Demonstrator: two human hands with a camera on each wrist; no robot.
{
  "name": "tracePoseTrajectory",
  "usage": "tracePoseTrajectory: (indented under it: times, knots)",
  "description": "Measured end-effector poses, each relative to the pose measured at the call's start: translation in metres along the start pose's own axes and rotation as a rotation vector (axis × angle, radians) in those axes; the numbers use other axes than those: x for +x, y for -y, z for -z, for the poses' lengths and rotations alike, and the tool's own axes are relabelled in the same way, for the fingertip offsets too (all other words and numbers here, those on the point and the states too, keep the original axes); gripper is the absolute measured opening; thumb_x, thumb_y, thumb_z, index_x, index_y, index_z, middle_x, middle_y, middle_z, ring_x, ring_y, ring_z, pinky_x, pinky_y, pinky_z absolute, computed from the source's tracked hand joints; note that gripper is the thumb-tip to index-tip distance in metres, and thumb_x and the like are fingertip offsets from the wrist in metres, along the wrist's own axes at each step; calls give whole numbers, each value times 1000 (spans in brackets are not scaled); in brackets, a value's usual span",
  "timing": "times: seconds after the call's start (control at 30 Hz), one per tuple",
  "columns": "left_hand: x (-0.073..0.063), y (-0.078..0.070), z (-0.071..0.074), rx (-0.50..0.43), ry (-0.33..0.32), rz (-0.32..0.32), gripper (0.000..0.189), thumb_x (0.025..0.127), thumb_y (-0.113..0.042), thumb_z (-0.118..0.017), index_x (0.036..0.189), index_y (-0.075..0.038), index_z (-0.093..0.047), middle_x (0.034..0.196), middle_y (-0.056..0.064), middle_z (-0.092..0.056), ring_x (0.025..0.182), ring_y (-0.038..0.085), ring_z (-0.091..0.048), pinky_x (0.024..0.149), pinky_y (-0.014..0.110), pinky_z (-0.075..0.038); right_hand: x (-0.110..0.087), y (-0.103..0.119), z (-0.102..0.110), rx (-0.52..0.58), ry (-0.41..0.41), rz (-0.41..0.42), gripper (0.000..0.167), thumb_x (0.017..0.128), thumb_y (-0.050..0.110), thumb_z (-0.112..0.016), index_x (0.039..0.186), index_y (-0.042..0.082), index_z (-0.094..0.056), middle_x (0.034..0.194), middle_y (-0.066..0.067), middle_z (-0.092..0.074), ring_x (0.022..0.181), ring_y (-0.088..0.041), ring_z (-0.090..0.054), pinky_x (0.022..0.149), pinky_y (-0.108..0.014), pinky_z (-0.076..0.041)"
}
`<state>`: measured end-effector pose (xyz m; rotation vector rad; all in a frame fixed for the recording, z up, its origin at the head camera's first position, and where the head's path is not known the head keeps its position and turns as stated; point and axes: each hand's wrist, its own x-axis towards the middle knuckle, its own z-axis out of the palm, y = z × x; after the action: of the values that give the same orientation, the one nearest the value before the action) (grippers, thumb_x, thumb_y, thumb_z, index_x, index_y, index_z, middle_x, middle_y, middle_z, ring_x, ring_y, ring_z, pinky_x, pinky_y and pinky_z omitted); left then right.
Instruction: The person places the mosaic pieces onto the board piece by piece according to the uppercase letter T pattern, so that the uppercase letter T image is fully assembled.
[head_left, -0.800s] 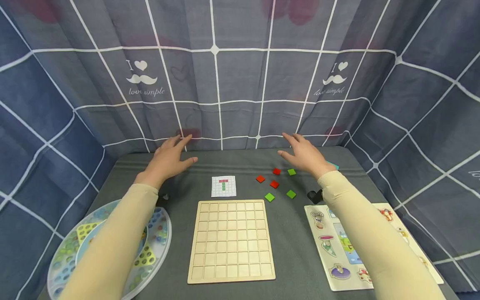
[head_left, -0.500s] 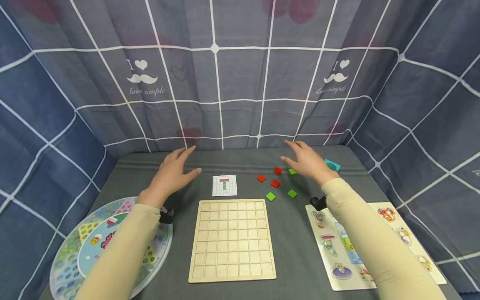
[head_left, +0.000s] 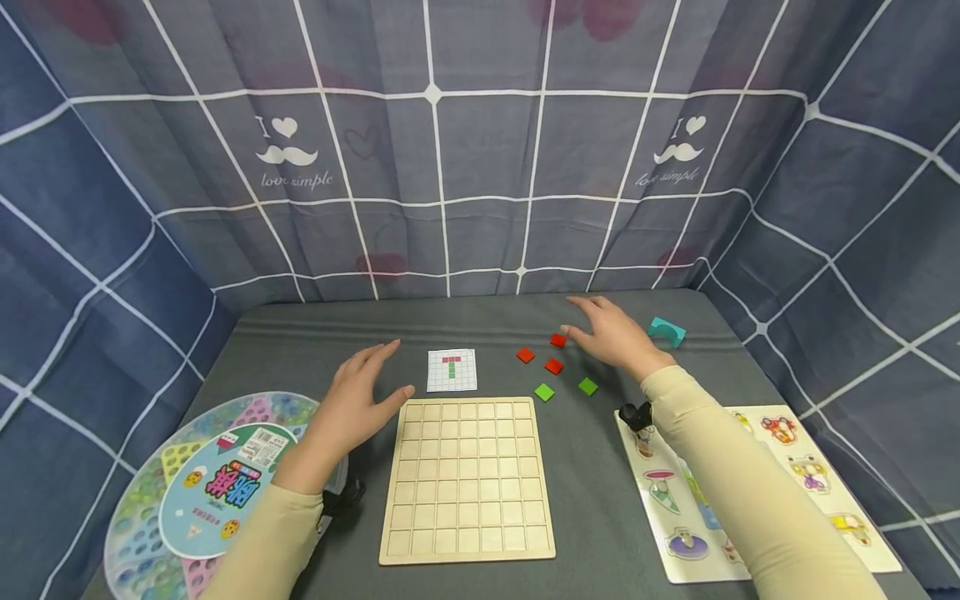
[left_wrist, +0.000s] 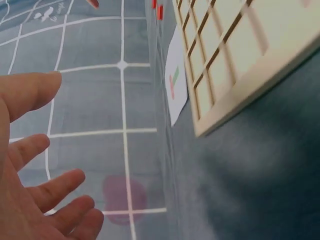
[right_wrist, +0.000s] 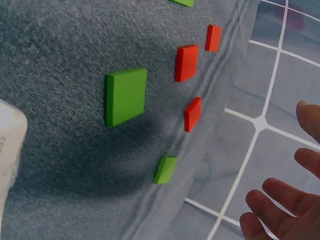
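My left hand (head_left: 348,425) hovers with fingers spread between the round bubble-patterned board and the upper left corner of a wooden grid board (head_left: 467,483). Over the far right part of the table, my right hand (head_left: 613,337) is held out flat, thumb apart, holding nothing. Just left of it lie three red square tiles (head_left: 553,366). Green square tiles (head_left: 588,386) lie nearer the grid board; a third green tile (right_wrist: 165,170) shows in the right wrist view but is hidden by the hand in the head view. A small pattern card (head_left: 452,371) with a red and green T lies behind the board.
At the left is the round board (head_left: 150,500) with a blue labelled centre, partly under my left arm. A picture puzzle board (head_left: 678,508) lies at the right beneath my right sleeve. A teal arch-shaped block (head_left: 667,331) sits at the back right. A grid-patterned curtain (head_left: 480,150) encloses the table.
My left hand has come back toward me and a little right, uncovering the round board's centre. The right hand has lowered slightly, and the teal block now shows fully.
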<state>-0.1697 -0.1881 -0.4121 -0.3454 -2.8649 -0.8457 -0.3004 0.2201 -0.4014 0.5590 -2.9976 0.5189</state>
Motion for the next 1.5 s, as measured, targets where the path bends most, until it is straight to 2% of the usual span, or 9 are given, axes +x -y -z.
tracePoseTrajectory:
  times: [0.23,0.4,0.57,0.77,1.1,1.33,1.5]
  knots:
    - [-30,-5,-18,-44,-33,3,73,92,-41,-70,154,-19,-38,151,16,-36,140,46,-25,103,68,-27,-2,1,-9,0,11,20,62,97,45,-60,150,15,-44,143,-19,-46,123,-38,-50,95,-58,-43]
    - [-51,-4,-32,-81,-52,21,71,91,-41,-71,152,-19,-41,151,16,-37,138,44,-30,98,72,-30,-2,3,-16,2,16,33,62,96,42,-63,149,14,-46,139,-18,-49,122,-37,-52,96,-56,-43]
    - [-67,-5,-45,-114,-60,46,70,91,-37,-72,151,-16,-43,150,18,-39,134,46,-37,97,69,-35,-5,2,-22,2,36,38,63,96,42,-62,149,13,-46,138,-18,-51,122,-37,-52,98,-55,-43]
    - [-83,-2,-55,-150,-52,94,67,90,-30,-74,148,-16,-46,148,17,-42,133,42,-40,99,64,-37,-8,0,-27,18,50,57,61,97,42,-62,147,9,-48,131,-19,-56,116,-35,-57,95,-52,-45]
    - [-92,0,-65,-167,-54,131,62,88,-21,-76,144,-12,-51,142,17,-49,126,39,-49,96,58,-42,-9,-2,-39,22,84,99,55,96,34,-66,142,6,-53,121,-18,-62,109,-32,-60,88,-50,-49]
    - [-93,0,-67,-178,-55,155,58,88,-18,-75,142,-14,-54,138,12,-52,116,28,-57,90,48,-49,-7,2,-45,-7,89,100,53,94,29,-69,137,2,-56,114,-17,-66,102,-31,-63,86,-48,-50]
    - [-93,2,-69,-176,-64,163,53,89,-16,-75,139,-11,-57,135,9,-54,113,23,-58,88,44,-49,-4,3,-51,-29,104,108,49,92,28,-71,133,2,-60,104,-13,-68,93,-27,-64,81,-46,-51]
